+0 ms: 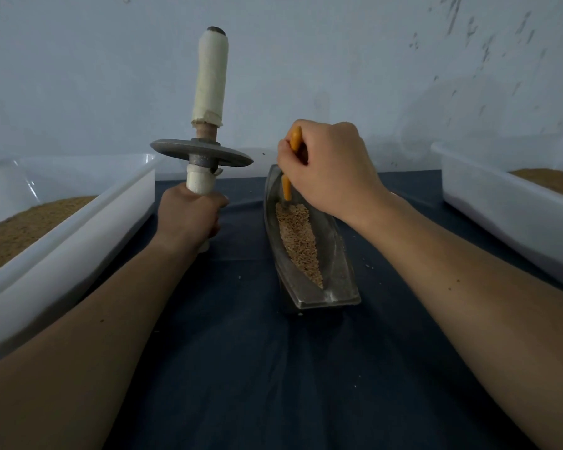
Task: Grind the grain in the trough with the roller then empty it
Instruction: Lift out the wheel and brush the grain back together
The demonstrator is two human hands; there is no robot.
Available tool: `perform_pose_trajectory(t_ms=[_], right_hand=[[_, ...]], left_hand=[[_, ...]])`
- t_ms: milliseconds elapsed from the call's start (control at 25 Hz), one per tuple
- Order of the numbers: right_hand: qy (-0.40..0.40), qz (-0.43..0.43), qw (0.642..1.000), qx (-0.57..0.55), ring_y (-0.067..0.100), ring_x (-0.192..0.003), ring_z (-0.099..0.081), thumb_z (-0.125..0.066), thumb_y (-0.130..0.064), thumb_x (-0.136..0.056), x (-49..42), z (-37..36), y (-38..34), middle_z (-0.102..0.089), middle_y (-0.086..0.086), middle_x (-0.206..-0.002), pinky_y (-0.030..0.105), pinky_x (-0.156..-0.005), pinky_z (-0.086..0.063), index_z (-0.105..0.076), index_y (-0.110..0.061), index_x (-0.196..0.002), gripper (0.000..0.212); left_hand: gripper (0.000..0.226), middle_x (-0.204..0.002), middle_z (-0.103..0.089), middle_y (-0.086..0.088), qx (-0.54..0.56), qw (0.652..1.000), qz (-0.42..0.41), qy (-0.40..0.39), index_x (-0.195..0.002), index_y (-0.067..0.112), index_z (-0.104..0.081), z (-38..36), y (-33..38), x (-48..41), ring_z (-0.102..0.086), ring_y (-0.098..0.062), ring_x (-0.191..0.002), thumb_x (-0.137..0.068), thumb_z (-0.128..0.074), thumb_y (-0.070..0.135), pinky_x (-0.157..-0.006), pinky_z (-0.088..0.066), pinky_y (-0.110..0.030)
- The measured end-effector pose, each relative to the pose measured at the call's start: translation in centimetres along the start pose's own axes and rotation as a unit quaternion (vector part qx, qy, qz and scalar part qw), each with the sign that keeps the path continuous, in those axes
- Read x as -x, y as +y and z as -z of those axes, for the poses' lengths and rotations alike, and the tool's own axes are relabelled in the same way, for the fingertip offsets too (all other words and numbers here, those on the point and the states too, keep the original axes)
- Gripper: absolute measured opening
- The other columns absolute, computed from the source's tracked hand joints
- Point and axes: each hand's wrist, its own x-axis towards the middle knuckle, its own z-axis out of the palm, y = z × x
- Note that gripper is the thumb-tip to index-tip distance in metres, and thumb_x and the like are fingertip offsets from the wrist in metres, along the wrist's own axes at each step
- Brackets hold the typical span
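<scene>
A narrow boat-shaped metal trough (338, 280) lies lengthwise on the dark blue cloth, with a strip of tan grain (301, 238) along its bottom. My left hand (189, 219) grips the lower white-wrapped handle of the roller (202, 152), held upright to the left of the trough, its grey metal disc level and the upper handle pointing up. My right hand (329, 170) holds an orange tool (286, 186) whose lower end dips into the far end of the trough, at the edge of the grain.
A white plastic bin (78, 228) with brown ground grain stands at the left. A second white bin (501, 206) with similar contents stands at the right. A pale wall rises close behind. A few loose grains lie scattered on the cloth (241, 368).
</scene>
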Motion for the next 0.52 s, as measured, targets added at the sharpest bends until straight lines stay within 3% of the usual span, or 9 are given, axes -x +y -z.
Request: perform_pose_trajectory(t_ms=[200,520], right_hand=[[0.029,-0.010,0.999,-0.010,0.018,-0.057,-0.059,-0.051,-0.031,-0.099,-0.4,0.5,-0.5,-0.061,0.006,-0.064,0.042,-0.060,-0.054,-0.060,-0.008,-0.077,0.033],[0.011,-0.024,1.000,-0.015,0.016,-0.058,-0.059,-0.053,-0.032,-0.098,-0.4,0.9,-1.3,-0.061,0.004,-0.066,0.040,-0.061,-0.055,-0.059,-0.010,-0.075,0.032]], left_hand=[[0.024,-0.059,-0.059,0.000,-0.010,1.000,-0.001,0.000,-0.097,0.010,-0.063,-0.1,0.1,0.0,-0.055,-0.008,-0.046,-0.080,-0.076,0.022,-0.047,-0.051,-0.028],[0.019,-0.057,-0.056,-0.001,-0.002,1.000,-0.005,-0.007,-0.090,0.011,-0.062,-0.2,0.3,0.3,-0.052,-0.011,-0.047,-0.079,-0.075,0.019,-0.048,-0.049,-0.029]])
